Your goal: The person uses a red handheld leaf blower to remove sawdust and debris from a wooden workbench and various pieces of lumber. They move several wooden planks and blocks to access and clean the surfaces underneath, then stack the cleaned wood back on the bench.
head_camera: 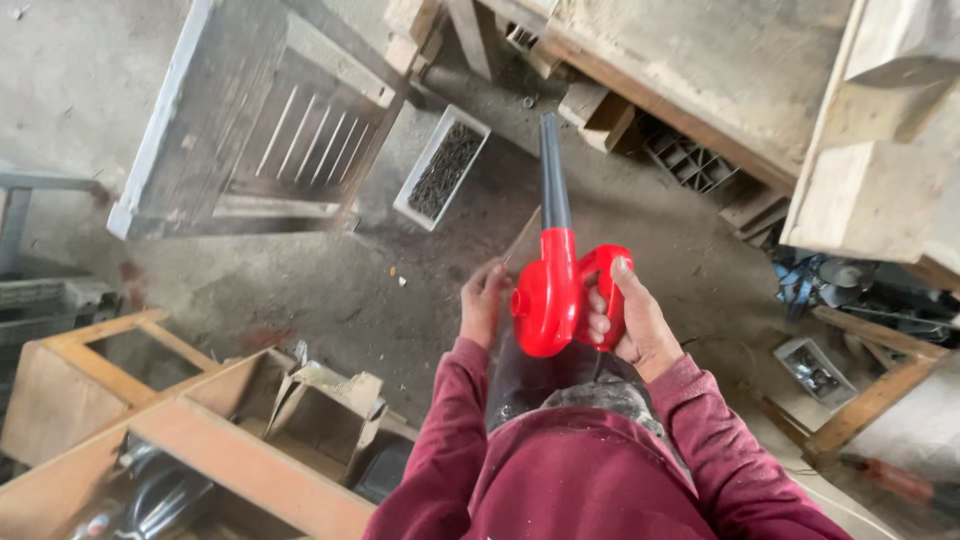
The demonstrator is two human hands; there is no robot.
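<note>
My right hand (632, 318) grips the handle of a red electric blower (552, 300), thumb on top. Its long dark nozzle (552, 175) points away from me toward the floor ahead. My left hand (483, 300) is just left of the blower's round body, holding a thin flat brownish piece (523, 240), perhaps cardboard or wood, that sticks up beside the nozzle. Both arms wear maroon sleeves.
A white tray of small dark nails (442, 168) lies on the dusty floor ahead. A slatted wooden frame (265, 130) lies at upper left, wooden frames (200, 420) and a torn box at lower left, a workbench (690, 70) and timber blocks at upper right.
</note>
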